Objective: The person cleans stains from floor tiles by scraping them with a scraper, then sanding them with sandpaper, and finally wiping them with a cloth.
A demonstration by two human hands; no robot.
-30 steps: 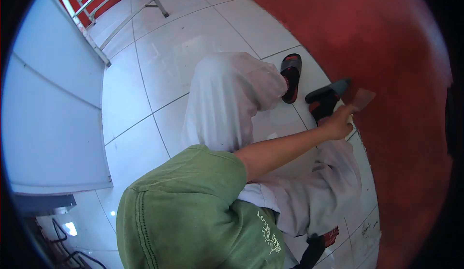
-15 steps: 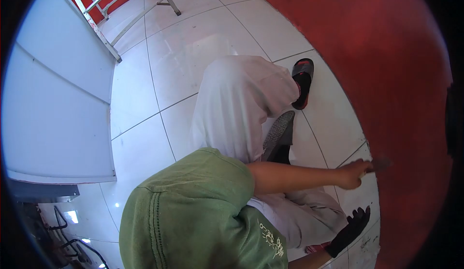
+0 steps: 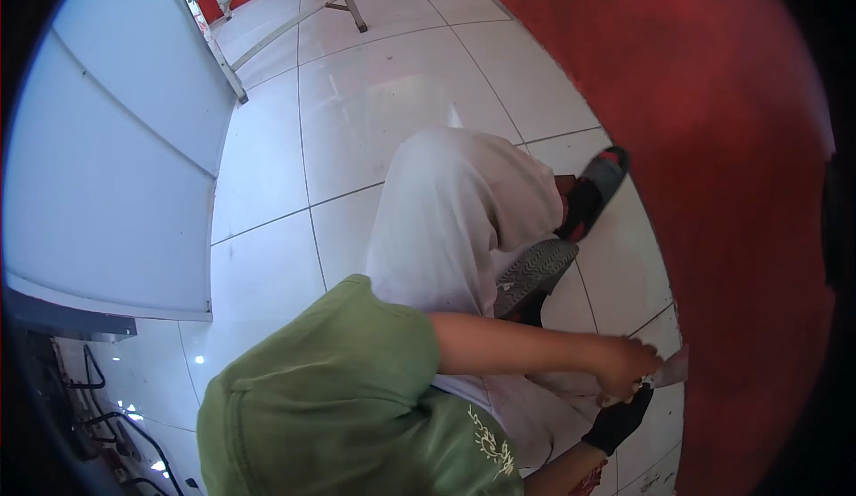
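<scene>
Nearest the camera is the person's green shirt (image 3: 303, 407), with white print (image 3: 490, 447) on the chest. Pale trousers (image 3: 437, 219) cover the legs, one knee raised and the other leg folded low. The left hand (image 3: 627, 367), bare, is closed on a scraper (image 3: 674, 368), whose flat blade juts toward the wall; contact between the two cannot be confirmed. The right hand (image 3: 622, 417), in a black glove, lies directly against or just below the left (whether it grips the tool cannot be told). Beyond the raised knee, one slipper (image 3: 539, 273) shows its patterned sole, and a second slipper (image 3: 609, 179) sits near the foot of the red wall (image 3: 749, 273). White floor tiles (image 3: 357, 121) extend past the feet. A pale panel (image 3: 125, 175) stands at the picture's left, and farthest off, a metal ladder (image 3: 350, 5) rests on the tiles.
</scene>
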